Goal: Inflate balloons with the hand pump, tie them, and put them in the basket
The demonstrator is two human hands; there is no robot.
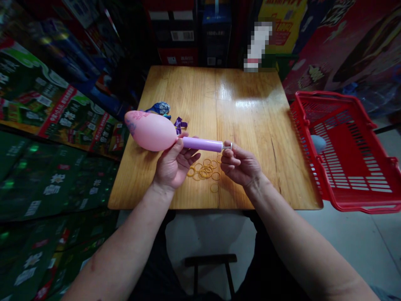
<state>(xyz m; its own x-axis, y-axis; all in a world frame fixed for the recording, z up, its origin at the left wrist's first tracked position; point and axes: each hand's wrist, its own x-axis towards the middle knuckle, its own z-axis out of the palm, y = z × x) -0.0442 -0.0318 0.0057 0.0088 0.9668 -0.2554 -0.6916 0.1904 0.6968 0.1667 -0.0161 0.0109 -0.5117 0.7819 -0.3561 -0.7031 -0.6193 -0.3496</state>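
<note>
A pink balloon (153, 131), partly inflated and printed at its far end, sits on the nozzle of a purple hand pump (203, 144). My left hand (176, 162) pinches the balloon's neck at the nozzle, its other fingers curled loosely below the pump. The fingers of my right hand (239, 164) are closed on the pump's white handle (231, 146), which is close to the barrel. Several yellow rubber bands (205, 170) lie on the table below the pump. Behind the pink balloon are a blue patterned balloon (163, 108) and purple deflated balloons (179, 124).
The wooden table (250, 121) spans the middle. A red basket (360, 154) with a light blue balloon (318, 143) inside stands at its right. Green cartons (56, 179) line the left side, more boxes (175, 33) stand behind, and a stool (210, 260) shows below.
</note>
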